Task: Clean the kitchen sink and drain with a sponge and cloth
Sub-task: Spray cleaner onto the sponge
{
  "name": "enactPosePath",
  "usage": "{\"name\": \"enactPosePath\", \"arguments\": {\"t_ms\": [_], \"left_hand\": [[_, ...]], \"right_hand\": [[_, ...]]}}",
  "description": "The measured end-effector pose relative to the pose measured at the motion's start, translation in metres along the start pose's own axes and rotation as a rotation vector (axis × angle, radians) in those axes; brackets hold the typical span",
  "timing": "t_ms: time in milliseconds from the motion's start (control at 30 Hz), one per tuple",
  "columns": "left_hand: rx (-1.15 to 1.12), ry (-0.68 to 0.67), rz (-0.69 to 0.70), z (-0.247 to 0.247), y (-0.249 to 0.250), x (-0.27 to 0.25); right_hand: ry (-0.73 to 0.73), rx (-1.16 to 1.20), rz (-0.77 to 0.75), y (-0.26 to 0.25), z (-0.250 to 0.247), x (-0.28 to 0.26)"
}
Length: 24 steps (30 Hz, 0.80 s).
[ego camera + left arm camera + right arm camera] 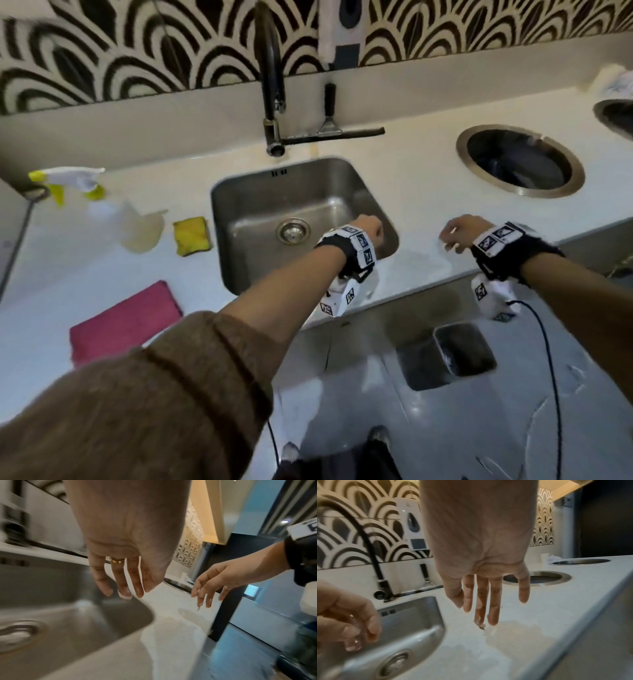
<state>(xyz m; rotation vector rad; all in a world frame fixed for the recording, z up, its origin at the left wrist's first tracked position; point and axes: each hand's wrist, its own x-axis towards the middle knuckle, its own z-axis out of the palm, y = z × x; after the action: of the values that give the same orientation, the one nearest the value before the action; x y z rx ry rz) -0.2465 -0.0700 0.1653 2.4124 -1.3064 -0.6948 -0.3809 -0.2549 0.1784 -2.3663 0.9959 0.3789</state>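
Observation:
The steel sink sits in the white counter, its round drain in the basin floor. Left of it lie a yellow sponge and a folded pink cloth. My left hand hangs over the sink's right edge, its fingers loose and holding nothing. My right hand hovers over the counter right of the sink, and its fingers point down, straight and empty. Both hands are apart from the sponge and cloth.
A black tap arches over the sink's back, with a squeegee beside it. A spray bottle lies at the left. Round bin openings sit at the right. A wet patch marks the counter under my right hand.

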Motion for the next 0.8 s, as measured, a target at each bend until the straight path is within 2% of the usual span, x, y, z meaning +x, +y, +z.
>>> {"name": "enactPosePath", "arguments": {"t_ms": [167, 267, 533, 800], "left_hand": [[-0.008, 0.108, -0.114, -0.042, -0.09, -0.046], [-0.028, 0.187, -0.234, -0.054, -0.139, -0.075], [-0.12, 0.354, -0.548, -0.076, -0.245, -0.152], [-0.219, 0.515, -0.886, -0.087, -0.304, -0.213]], "right_hand": [[0.09, -0.123, -0.2, -0.119, 0.03, 0.002], [0.101, -0.182, -0.322, -0.181, 0.055, 0.016], [-0.112, -0.305, -0.669, -0.339, 0.123, 0.037], [-0.281, -0.294, -0.936, -0.435, 0.177, 0.038]]}}
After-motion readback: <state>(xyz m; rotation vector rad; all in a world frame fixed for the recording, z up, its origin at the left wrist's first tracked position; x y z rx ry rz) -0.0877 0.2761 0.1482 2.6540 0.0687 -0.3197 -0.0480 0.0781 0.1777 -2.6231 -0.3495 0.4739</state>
